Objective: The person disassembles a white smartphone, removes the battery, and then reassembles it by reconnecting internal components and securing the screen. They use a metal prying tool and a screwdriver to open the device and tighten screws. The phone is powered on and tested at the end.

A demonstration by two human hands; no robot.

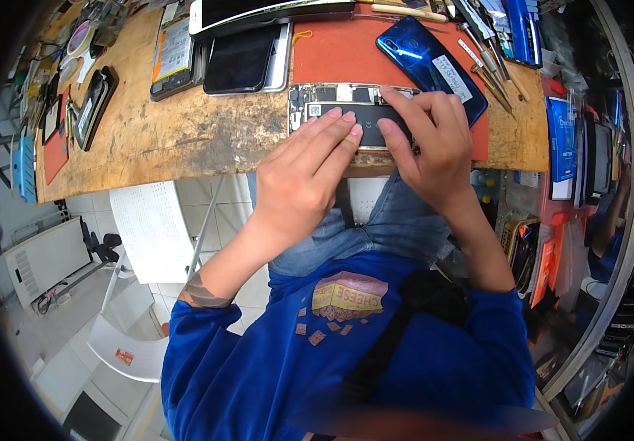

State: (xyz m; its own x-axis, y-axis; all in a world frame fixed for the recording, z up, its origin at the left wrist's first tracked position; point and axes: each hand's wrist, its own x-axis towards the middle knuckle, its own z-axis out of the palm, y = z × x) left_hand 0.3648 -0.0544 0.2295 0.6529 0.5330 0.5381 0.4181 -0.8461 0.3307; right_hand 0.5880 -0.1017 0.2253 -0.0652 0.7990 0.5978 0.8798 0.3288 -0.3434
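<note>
On the wooden workbench (199,140), near side of the red mat (339,55), lies the opened smartphone (343,94); left hand (306,165), fingers together on it, and right hand (435,143), thumb and forefinger apart, should press lightly (black battery (371,121) beneath).

"How does the bench (214,143) look?"
"Worn wood, scuffed and rough, under a smooth, matt red mat (332,59)."
"And the battery (372,121) in the opened phone (297,110)?"
"Matt black, beside grey metal shields (325,94)."
"The blue phone (414,50)?"
"Glossy and reflective, with 1 pale paper label (451,77)."
"The clothes?"
"Soft-looking cloth for the sweatshirt (258,353), faded denim for the jeans (324,239)."
</note>
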